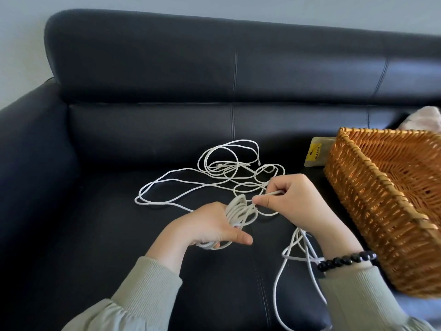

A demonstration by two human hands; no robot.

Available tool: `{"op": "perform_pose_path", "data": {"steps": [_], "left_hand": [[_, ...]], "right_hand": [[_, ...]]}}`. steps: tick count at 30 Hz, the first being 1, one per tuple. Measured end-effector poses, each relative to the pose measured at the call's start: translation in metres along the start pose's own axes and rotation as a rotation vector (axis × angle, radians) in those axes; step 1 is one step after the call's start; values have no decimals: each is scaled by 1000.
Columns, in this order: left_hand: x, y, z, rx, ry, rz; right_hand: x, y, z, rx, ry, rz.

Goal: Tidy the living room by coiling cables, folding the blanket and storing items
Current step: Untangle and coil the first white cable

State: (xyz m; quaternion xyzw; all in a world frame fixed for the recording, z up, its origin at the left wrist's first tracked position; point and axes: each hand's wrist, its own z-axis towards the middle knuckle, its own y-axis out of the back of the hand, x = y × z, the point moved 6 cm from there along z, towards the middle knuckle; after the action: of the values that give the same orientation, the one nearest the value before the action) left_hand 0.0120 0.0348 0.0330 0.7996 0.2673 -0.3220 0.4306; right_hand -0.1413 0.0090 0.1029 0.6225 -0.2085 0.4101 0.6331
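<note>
White cable (239, 210) on the seat of a dark leather sofa (119, 247), part wound, part loose. Far left: long slack loops lie flat on the cushion, running back to a tangle near the backrest. Left hand (212, 225): several turns of the cable wrapped round it in a tight bundle, thumb stretched out toward the right; the other fingers sit under the turns, and I cannot tell how they lie. Right hand (298, 199), just beside the bundle: thumb and forefinger pinching a single strand, other fingers (290, 181) curled. More strands trail below that wrist toward the seat's front edge. Black bead bracelet (346, 258) on the right wrist, grey-green sleeves on both arms. Right: yellow-labelled packet (315, 154) against a wicker basket (381, 211); pale pink cloth (424, 118) behind the basket.
</note>
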Motion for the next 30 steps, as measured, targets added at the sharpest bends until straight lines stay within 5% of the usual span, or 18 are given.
{"op": "perform_pose_path", "data": {"steps": [7,13,23,30], "left_hand": [[-2,-29,2,137,86,56],[-2,-20,5,20,48,68],[-14,-15,-6,166,-178,-202],[-26,-6,-8,34,-364,-589]], "right_hand": [[6,-11,0,38,42,-58],[-15,-4,4,-117,-74,-73],[-19,-3,3,-149,-96,-102],[-17,-1,4,-160,-86,41]]}}
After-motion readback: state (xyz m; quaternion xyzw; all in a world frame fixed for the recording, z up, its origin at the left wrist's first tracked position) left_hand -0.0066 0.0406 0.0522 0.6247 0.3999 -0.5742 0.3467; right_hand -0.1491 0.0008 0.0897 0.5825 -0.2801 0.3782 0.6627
